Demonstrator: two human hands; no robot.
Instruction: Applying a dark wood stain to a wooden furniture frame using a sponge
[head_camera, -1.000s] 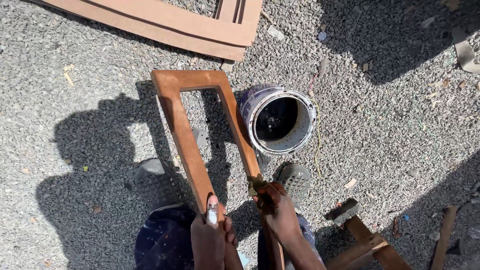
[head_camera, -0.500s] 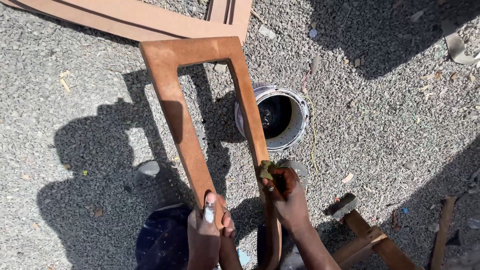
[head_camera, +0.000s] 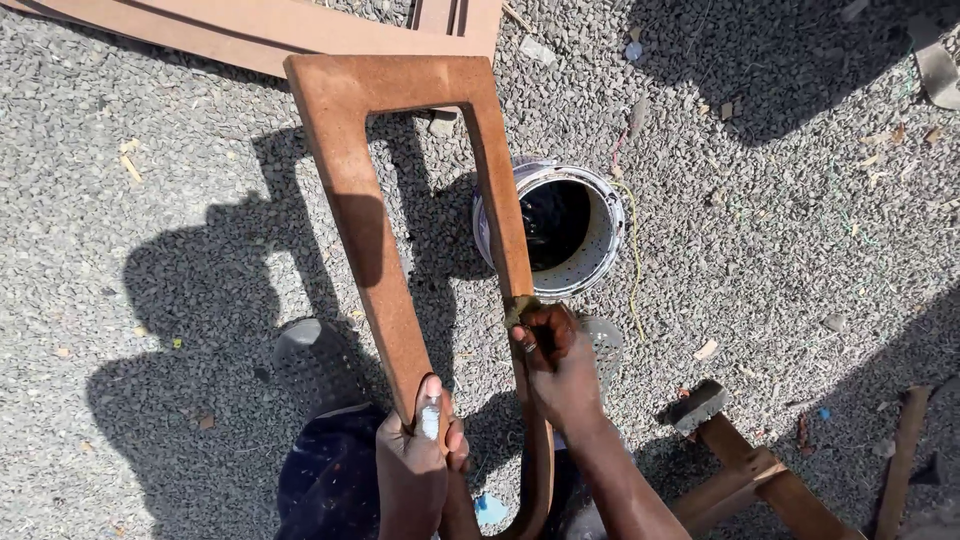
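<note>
I judged staining was underway: my left hand (head_camera: 415, 450) gripped the wooden frame (head_camera: 390, 200); my right hand (head_camera: 550, 365) pinched a rag (head_camera: 518, 308) against it. Next, reloading from the paint can (head_camera: 560, 225) seemed due.

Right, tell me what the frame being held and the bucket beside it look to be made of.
Frame: wood or fibreboard, judging by its flat matte reddish-brown face, possibly stained; grain isn't clear. Bucket: looks like plastic, with a thin white rim, smeared walls and dark liquid inside. It stands on grey gravel.

No packages, labels, signs or screens in view.
</note>
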